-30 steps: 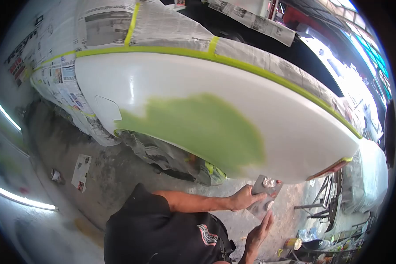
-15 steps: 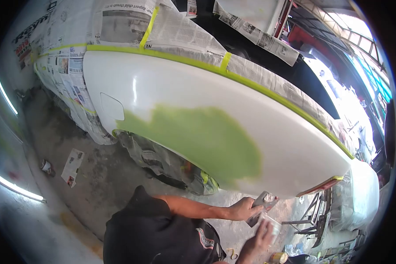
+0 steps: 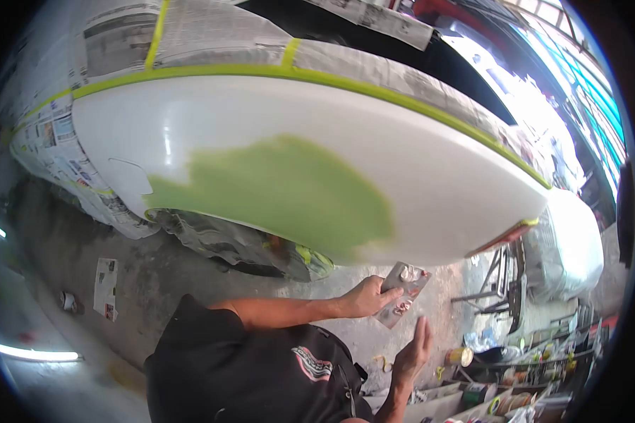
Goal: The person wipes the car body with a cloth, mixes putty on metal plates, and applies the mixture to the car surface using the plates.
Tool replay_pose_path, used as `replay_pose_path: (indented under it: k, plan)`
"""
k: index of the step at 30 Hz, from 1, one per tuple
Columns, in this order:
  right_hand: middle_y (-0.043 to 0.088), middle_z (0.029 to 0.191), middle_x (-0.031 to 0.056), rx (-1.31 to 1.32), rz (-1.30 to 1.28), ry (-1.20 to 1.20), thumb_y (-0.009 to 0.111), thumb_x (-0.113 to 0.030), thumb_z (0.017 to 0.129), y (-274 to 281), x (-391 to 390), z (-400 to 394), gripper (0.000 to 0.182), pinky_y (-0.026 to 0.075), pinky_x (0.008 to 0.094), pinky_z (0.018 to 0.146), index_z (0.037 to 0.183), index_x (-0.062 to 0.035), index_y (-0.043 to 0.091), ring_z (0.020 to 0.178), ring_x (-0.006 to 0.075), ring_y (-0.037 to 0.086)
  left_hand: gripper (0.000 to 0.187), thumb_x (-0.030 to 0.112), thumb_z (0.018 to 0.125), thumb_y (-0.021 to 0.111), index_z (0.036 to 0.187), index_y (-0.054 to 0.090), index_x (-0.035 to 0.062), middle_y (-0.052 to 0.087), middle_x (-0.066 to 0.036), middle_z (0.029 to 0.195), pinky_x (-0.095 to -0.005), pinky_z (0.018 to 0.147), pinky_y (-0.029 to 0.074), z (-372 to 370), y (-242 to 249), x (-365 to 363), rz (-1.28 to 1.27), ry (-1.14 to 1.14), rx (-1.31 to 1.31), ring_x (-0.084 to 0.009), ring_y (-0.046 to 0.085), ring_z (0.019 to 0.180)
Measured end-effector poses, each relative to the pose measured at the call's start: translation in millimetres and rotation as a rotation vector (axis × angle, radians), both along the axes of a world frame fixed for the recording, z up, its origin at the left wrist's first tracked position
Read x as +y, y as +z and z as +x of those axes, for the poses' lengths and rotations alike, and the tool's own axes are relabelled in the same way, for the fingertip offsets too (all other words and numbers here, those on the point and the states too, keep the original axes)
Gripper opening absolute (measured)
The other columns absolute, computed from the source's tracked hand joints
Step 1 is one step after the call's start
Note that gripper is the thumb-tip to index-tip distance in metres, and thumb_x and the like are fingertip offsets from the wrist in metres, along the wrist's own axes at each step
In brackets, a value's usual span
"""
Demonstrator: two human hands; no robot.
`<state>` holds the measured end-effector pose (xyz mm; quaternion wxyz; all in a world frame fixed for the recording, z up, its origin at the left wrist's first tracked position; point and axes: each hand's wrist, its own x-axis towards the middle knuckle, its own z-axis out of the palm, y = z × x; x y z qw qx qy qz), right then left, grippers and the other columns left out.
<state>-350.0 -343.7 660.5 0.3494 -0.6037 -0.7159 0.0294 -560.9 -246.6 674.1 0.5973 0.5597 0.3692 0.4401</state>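
Note:
My left hand point(image 3: 363, 297) grips a flat grey mixing plate point(image 3: 400, 295) by its left edge, thumb on top. Whitish and reddish dabs of paste lie on the plate. Below and to the right, my right hand point(image 3: 413, 350) is raised apart from the plate, its fingers straight and pressed together; whatever it pinches is edge-on or hidden. Beyond both hands is a white car body panel point(image 3: 430, 155) carrying a broad green patch point(image 3: 282, 197). Yellow-green masking tape point(image 3: 346, 84) runs along its upper edge.
Newspaper point(image 3: 212, 42) masks the car's upper part, and a covered wheel point(image 3: 240, 243) sits under the panel. A red tail light point(image 3: 501, 238) is at the right end. Metal stands point(image 3: 497, 285), a can point(image 3: 459, 356) and shelves of tins crowd the lower right. A newspaper sheet point(image 3: 106, 287) lies on the floor.
The view has shifted, so the car sits further left and higher. My right hand has drawn away from the plate; the whitish flat piece under its fingers no longer shows.

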Motion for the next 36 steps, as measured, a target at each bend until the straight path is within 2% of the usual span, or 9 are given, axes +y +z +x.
replay_pose_path:
  k: [3,9,11,14,17,20,26,29,36]
  plan:
    - [0.059,0.134,0.0172,-0.4,-0.002,-0.04,0.05,0.008,0.086,25.2,-1.8,-12.2,0.054,0.036,0.0547,0.111,0.135,-0.0102,0.06,0.126,0.0384,0.055,0.034,0.03,0.098,0.061,0.092,0.069,-0.0026,0.063,-0.006,0.064,-0.0332,0.057,0.046,21.7,-25.6,-5.2,0.108,-0.026,0.124,-0.0085,0.055,0.059]
    - [0.064,0.123,0.0093,-0.357,-0.09,0.148,0.06,-0.006,0.087,21.2,-28.4,-34.9,0.039,0.039,0.0532,0.105,0.123,-0.0164,0.068,0.119,0.0317,0.06,0.035,0.028,0.097,0.061,0.083,0.065,-0.0044,0.059,-0.021,0.062,-0.0391,0.058,0.049,30.7,-19.7,-9.3,0.043,0.042,0.256,-0.0164,0.062,0.059]
    - [0.062,0.126,0.0081,-0.365,-0.195,0.212,0.057,-0.004,0.082,18.6,-35.4,-25.5,0.048,0.036,0.0542,0.106,0.128,-0.0176,0.064,0.121,0.0309,0.057,0.039,0.03,0.097,0.062,0.083,0.066,-0.0056,0.063,-0.015,0.062,-0.0382,0.057,0.048,38.2,-14.9,-2.8,-0.03,0.103,0.113,-0.0147,0.059,0.059]
    - [0.067,0.117,0.0123,-0.102,-0.23,0.114,0.057,-0.002,0.09,25.2,-36.6,-7.7,0.037,0.039,0.0509,0.107,0.123,-0.0123,0.068,0.117,0.032,0.061,0.039,0.034,0.098,0.063,0.089,0.07,-0.0032,0.07,-0.002,0.074,-0.0327,0.057,0.049,36.7,9.3,17.1,-0.167,0.161,-0.115,-0.0115,0.061,0.062]
    - [0.064,0.124,0.0176,0.363,0.064,-0.079,0.051,0.009,0.088,58.3,-34.8,-9.5,0.043,0.04,0.0476,0.109,0.128,-0.0024,0.063,0.121,0.0322,0.059,0.022,0.021,0.098,0.064,0.104,0.069,0.0,0.072,-0.002,0.09,-0.0278,0.064,0.054,36.7,7.1,21.9,-0.399,-0.047,-0.494,-0.0091,0.065,0.073]
    - [0.057,0.131,0.0238,0.401,0.211,0.081,0.048,0.019,0.08,41.2,-16.0,-20.2,0.059,0.047,0.0397,0.103,0.137,0.0037,0.053,0.123,0.0371,0.056,0.02,0.01,0.097,0.065,0.114,0.065,0.0006,0.071,-0.004,0.1,-0.0276,0.072,0.058,43.4,17.6,3.9,-0.43,-0.136,-0.565,-0.0092,0.068,0.083]
    - [0.045,0.145,0.0224,-0.083,-0.035,-0.022,0.051,0.014,0.081,-5.7,-11.3,1.2,0.064,0.039,0.0514,0.109,0.142,-0.0022,0.05,0.132,0.0426,0.048,0.022,0.006,0.096,0.065,0.117,0.064,0.0004,0.071,-0.005,0.105,-0.0284,0.08,0.058,38.0,-4.2,4.1,-0.376,-0.118,-0.528,-0.0108,0.068,0.092]
    - [0.052,0.14,0.0211,-0.315,-0.169,-0.105,0.05,0.016,0.078,2.5,-22.6,7.4,0.067,0.039,0.0556,0.108,0.141,-0.0049,0.054,0.13,0.0396,0.052,0.019,0.01,0.098,0.064,0.113,0.067,-0.0002,0.071,-0.003,0.1,-0.0269,0.075,0.055,30.5,0.5,5.9,-0.285,-0.071,-0.433,-0.0077,0.065,0.086]
    - [0.055,0.138,0.0176,-0.376,-0.071,-0.139,0.053,0.007,0.081,28.9,-19.6,-26.0,0.059,0.034,0.0591,0.11,0.137,-0.0091,0.058,0.131,0.0375,0.052,0.023,0.018,0.1,0.062,0.102,0.07,-0.0028,0.069,0.001,0.085,-0.027,0.066,0.049,26.9,-1.4,4.5,-0.076,0.002,-0.035,-0.0042,0.057,0.076]
